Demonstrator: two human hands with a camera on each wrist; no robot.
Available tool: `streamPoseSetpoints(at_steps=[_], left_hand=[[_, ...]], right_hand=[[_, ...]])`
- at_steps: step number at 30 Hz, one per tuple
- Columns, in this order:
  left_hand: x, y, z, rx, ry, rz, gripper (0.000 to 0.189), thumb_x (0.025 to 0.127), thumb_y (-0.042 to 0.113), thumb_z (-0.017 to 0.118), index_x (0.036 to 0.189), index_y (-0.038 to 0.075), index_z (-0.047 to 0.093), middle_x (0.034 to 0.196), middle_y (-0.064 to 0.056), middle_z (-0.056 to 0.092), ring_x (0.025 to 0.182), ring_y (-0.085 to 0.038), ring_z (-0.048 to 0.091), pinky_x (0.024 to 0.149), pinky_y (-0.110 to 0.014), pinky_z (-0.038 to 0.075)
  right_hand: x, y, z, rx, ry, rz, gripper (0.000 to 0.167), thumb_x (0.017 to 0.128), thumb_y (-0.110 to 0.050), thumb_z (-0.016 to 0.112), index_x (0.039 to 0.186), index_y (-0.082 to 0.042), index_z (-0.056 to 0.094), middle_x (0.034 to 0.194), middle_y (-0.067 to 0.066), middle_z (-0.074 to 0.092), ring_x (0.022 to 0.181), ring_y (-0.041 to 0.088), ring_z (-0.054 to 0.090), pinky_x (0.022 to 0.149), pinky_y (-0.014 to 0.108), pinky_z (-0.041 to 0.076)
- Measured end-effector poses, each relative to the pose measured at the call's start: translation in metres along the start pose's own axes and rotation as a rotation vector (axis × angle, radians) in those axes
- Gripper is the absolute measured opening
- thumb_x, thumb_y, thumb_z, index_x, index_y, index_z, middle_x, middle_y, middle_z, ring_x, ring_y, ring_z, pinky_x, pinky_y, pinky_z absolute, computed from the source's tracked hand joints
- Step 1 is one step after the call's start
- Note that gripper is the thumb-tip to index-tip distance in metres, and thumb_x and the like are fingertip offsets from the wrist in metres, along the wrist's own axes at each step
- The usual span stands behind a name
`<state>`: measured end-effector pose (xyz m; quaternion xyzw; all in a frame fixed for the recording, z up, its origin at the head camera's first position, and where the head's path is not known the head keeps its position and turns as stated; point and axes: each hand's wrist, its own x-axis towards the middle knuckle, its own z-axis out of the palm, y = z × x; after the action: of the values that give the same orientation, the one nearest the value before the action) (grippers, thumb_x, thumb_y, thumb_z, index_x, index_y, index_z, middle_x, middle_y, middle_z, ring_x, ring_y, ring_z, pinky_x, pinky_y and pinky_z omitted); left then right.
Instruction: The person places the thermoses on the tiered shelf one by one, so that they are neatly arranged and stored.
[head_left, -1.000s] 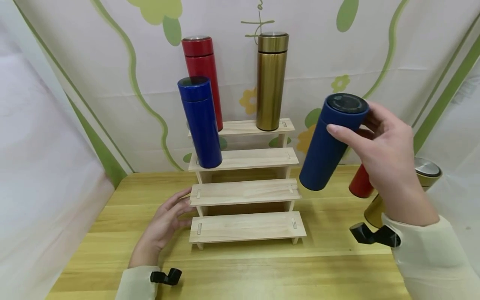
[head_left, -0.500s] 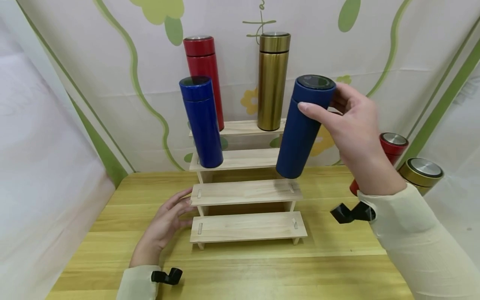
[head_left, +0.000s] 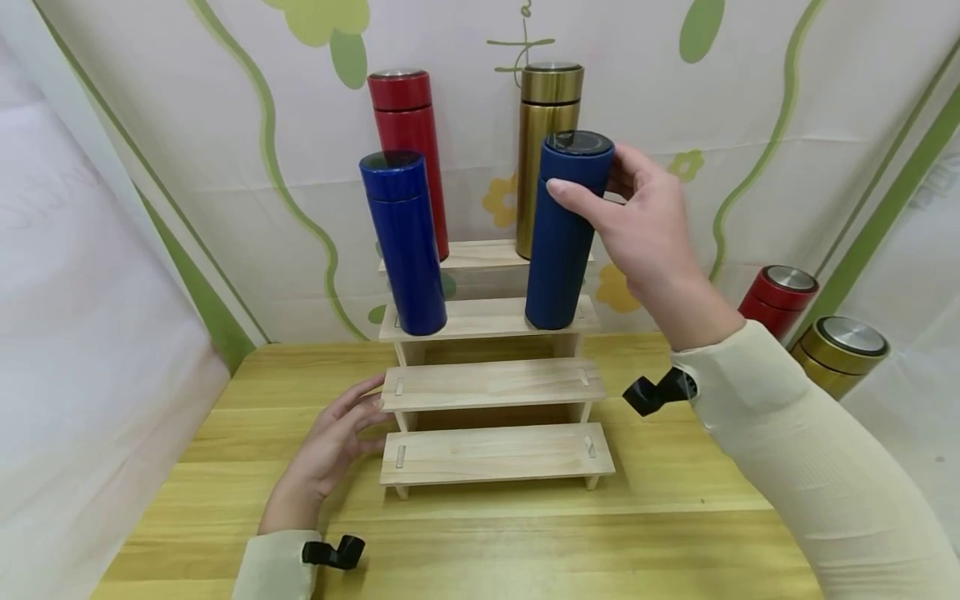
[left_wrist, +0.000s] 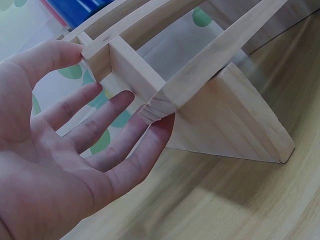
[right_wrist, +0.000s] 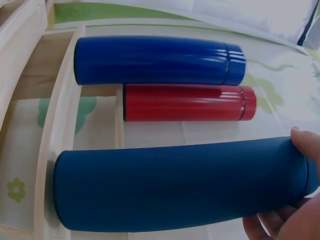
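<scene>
My right hand [head_left: 648, 225] grips a matte navy thermos flask [head_left: 558, 242] near its black-topped lid. The flask is upright, its base at the right part of the stepped wooden rack's [head_left: 491, 383] second-highest shelf. In the right wrist view, its base end is right at the shelf edge. A glossy blue flask [head_left: 405, 250] stands on the left of that same shelf. Behind stand a red flask [head_left: 408, 142] and a gold flask [head_left: 543, 79], partly hidden, on the top shelf. With thumb and fingertips, my left hand [left_wrist: 75, 125] touches the rack's left side.
At the right of the table, beyond my right forearm, are another red flask [head_left: 780, 292] and another gold flask [head_left: 836, 358], both partly hidden. The wooden table [head_left: 480, 550] extends in front of the rack. A patterned white cloth [head_left: 247, 192] hangs behind.
My right hand has carried the navy flask leftward from right of the rack to the second-highest shelf, where it now stands straighter. My left hand has stayed in place.
</scene>
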<state>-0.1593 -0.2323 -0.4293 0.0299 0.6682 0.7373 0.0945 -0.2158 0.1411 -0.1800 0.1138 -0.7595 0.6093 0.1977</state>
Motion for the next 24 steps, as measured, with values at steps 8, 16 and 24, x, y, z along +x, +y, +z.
streamPoseSetpoints(at_steps=[8, 16, 24], left_hand=[[0.000, 0.001, 0.000, 0.000, 0.002, -0.001, 0.056, 0.112, 0.024, 0.058, 0.165, 0.014, 0.043, 0.137, 0.008, 0.066, 0.121, -0.017, 0.068, 0.102, -0.048, 0.059], [-0.001, 0.001, 0.000, -0.003, 0.004, -0.009, 0.057, 0.111, 0.024, 0.058, 0.165, 0.014, 0.042, 0.138, 0.006, 0.065, 0.121, -0.017, 0.067, 0.101, -0.047, 0.059], [-0.001, 0.001, 0.000, 0.000, 0.007, -0.012, 0.058, 0.111, 0.024, 0.058, 0.166, 0.014, 0.041, 0.138, 0.006, 0.065, 0.121, -0.018, 0.067, 0.101, -0.047, 0.059]], right_hand=[[0.012, 0.009, 0.009, 0.036, -0.003, 0.031, 0.058, 0.090, -0.032, 0.089, 0.142, -0.016, 0.068, 0.123, -0.001, 0.068, 0.115, 0.018, 0.060, 0.103, 0.035, 0.053], [0.017, 0.012, 0.012, 0.019, 0.005, 0.037, 0.061, 0.091, -0.033, 0.089, 0.144, -0.015, 0.067, 0.124, -0.001, 0.068, 0.116, 0.017, 0.059, 0.104, 0.036, 0.053], [0.021, 0.014, 0.011, 0.059, 0.012, 0.053, 0.062, 0.089, -0.031, 0.090, 0.144, -0.016, 0.067, 0.123, -0.002, 0.068, 0.115, 0.017, 0.060, 0.104, 0.035, 0.052]])
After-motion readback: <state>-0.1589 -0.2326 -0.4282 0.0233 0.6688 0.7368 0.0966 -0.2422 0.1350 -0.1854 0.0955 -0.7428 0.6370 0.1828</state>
